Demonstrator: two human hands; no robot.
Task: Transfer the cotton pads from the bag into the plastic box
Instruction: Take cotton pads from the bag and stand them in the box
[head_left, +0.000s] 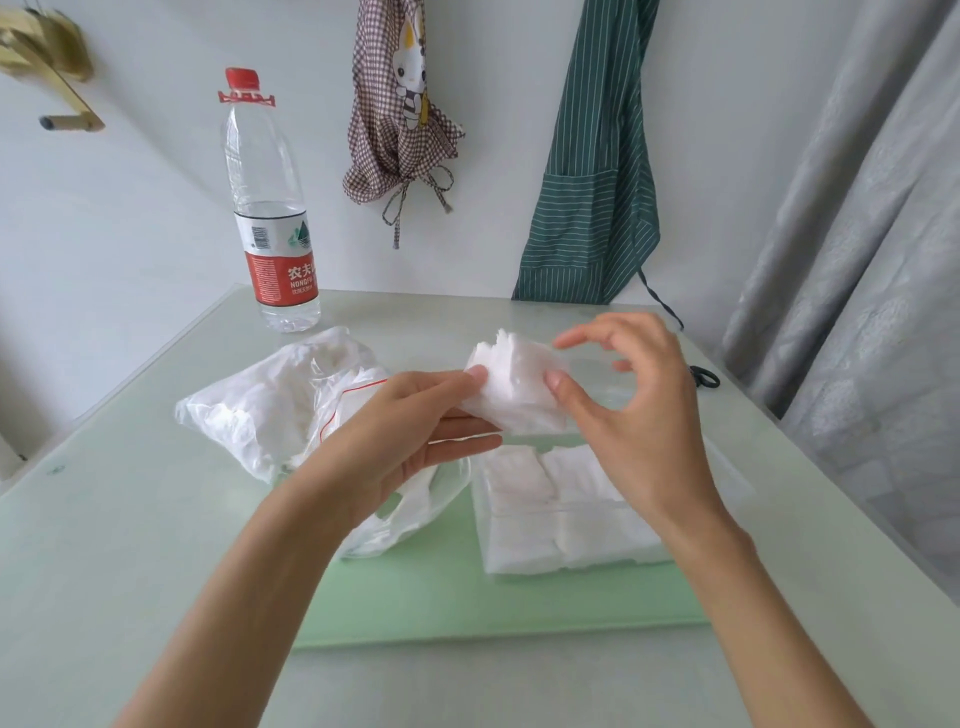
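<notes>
Item: stack of cotton pads (511, 389), held in the air over the far end of the plastic box (550, 514). Pinched at its left edge by the left hand (415, 426), thumb above and fingers (462, 428) below, clamped on the stack. Steadied at its right edge by the thumb of the right hand (634, 415); remaining fingers of that hand spread apart and lifted clear, closed on nothing.

Plastic box: clear, lying on a green mat (467, 597) on the desk (130, 519). Held several neat piles of pads side by side, filling most of the visible floor. Far end partly hidden behind the hands.

Bag (270, 410): clear, zip-top with a red line, open and crumpled, just left of the box. White pads visible inside, also some at its near mouth.

Progress, judged: well past halfway by box fill; held stack not yet placed, remainder in bag yet to be moved.

Also present: water bottle (272, 208), upright at the desk's far edge.
</notes>
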